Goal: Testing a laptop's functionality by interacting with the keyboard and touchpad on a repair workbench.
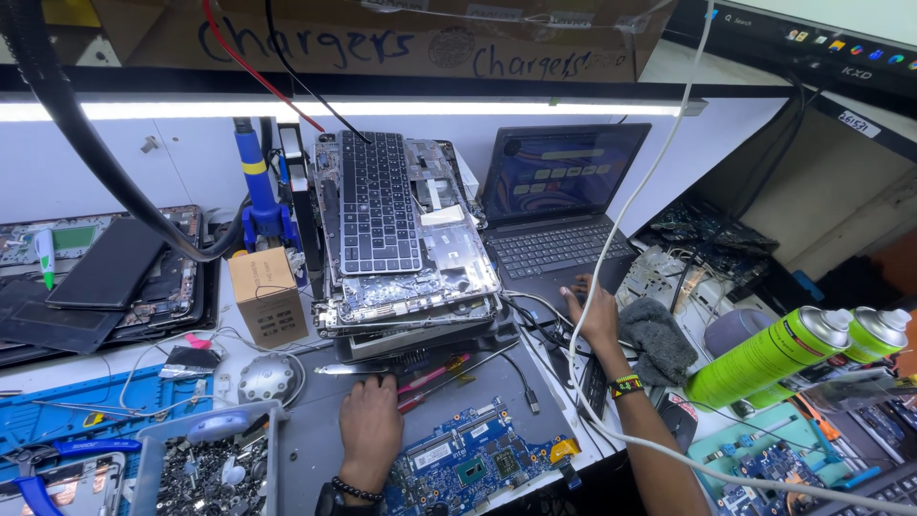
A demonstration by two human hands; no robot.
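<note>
The left hand (371,420) lies flat, holding nothing, beside the blue motherboard (468,463) just to its right — the right hand (594,315) rests open-fingered on the laptop's (559,225) front edge.

Left hand (371,430): I see it bare at the lower centre of the frame, no glove.
Left wrist: a black beaded bracelet, with a dark watch just below it at the bottom edge.
Right hand (594,315): bare, right of centre.
Right wrist: a woven multicoloured band.
Sleeves: I see both forearms uncovered.
</note>
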